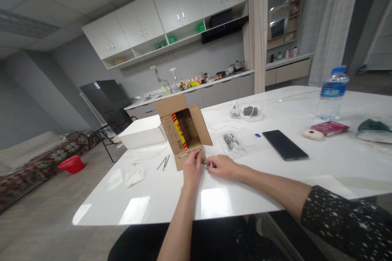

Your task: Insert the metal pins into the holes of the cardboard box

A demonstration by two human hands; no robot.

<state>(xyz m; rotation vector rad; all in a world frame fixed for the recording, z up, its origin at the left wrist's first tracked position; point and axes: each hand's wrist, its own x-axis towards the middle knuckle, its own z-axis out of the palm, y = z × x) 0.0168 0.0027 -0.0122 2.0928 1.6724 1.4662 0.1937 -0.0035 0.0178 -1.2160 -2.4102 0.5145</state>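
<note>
An open cardboard box (183,128) lies on its side on the white table (275,171), with a row of small metal pins stuck along its lower flap (188,157). My left hand (192,168) rests against that flap, fingertips at the pins. My right hand (222,166) is just to the right of the flap, fingers pinched on a small metal pin that is barely visible. A clear plastic bag of metal pins (232,142) lies just behind my right hand.
Two loose pins (163,162) and folded white tissues (127,178) lie left of the box. A white box (143,131), black phone (284,145), cable bundle (249,112), water bottle (332,94) and red booklet (330,127) also sit on the table.
</note>
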